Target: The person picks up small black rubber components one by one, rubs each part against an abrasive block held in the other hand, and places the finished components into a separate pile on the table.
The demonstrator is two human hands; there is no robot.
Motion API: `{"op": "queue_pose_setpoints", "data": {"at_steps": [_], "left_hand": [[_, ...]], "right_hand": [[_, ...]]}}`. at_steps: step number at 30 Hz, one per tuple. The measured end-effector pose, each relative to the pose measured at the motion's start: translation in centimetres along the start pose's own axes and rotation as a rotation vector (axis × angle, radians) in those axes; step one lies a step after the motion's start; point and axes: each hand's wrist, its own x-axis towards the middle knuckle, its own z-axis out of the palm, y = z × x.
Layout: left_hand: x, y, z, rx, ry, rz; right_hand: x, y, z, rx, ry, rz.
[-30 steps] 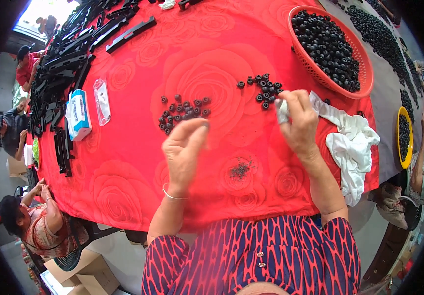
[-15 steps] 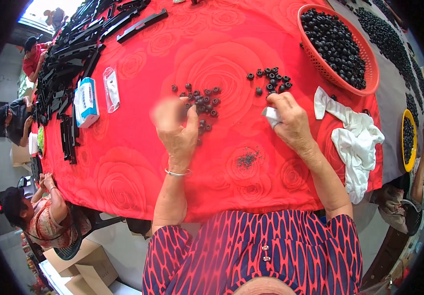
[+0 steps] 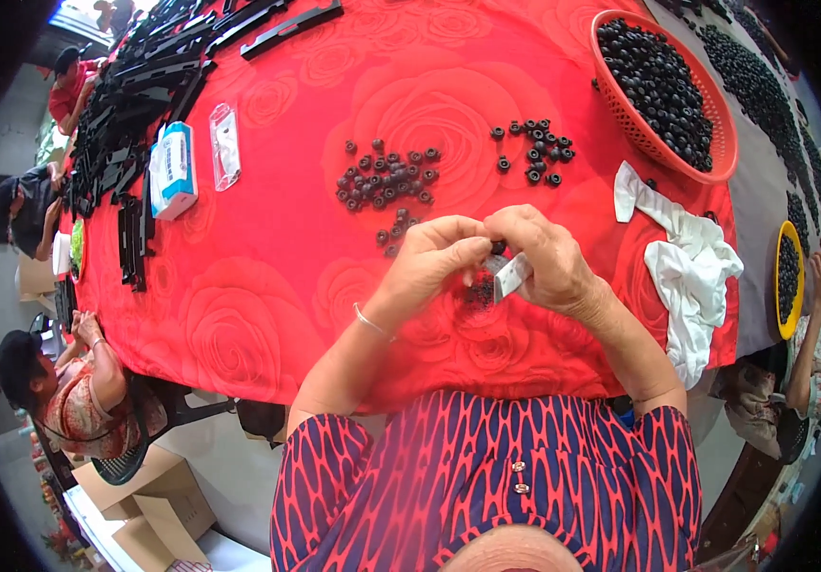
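Observation:
My two hands meet above the near middle of the red cloth. My left hand point(image 3: 439, 255) is closed, thumb and fingers pinched beside a small black round part point(image 3: 498, 247). My right hand point(image 3: 546, 259) is closed too, around a flat white tool point(image 3: 512, 275) with what looks like a thin blade; its fingertips also touch the part. Under the hands lie fine black shavings point(image 3: 480, 292). Beyond my left hand sits a larger heap of black round parts with holes point(image 3: 386, 179). A smaller, looser group of these parts point(image 3: 539, 153) lies beyond my right hand.
A red plastic basket point(image 3: 727, 157) full of black parts stands far right, near a crumpled white cloth point(image 3: 687, 257). A yellow tray point(image 3: 780, 315) of parts lies farther right. Long black pieces point(image 3: 134, 114), a tissue pack point(image 3: 174, 172) and a clear case point(image 3: 225, 148) occupy the left. Other people sit around.
My left hand has left the heap and moved right and nearer. My right hand has drawn back from the smaller group, and both hands now meet at a black part.

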Motion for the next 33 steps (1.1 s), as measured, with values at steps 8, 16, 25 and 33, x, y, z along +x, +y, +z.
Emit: {"op": "queue_pose_setpoints", "data": {"at_steps": [8,16,25,33], "left_hand": [[-0.2,0.4,-0.6,-0.009,0.037,-0.067],[-0.2,0.4,-0.8,-0.12,-0.035,-0.139],[-0.3,0.8,-1.4,-0.108,-0.103,-0.18],[-0.6,-0.1,0.4,-0.202,0.042,-0.086]], "right_hand": [[0.4,0.0,0.3,-0.107,0.015,0.013],[-0.4,0.5,0.6,-0.109,0.06,-0.001],[-0.7,0.3,0.6,-0.063,0.103,-0.011],[-0.8,0.2,0.2,-0.144,0.146,-0.027]]}}
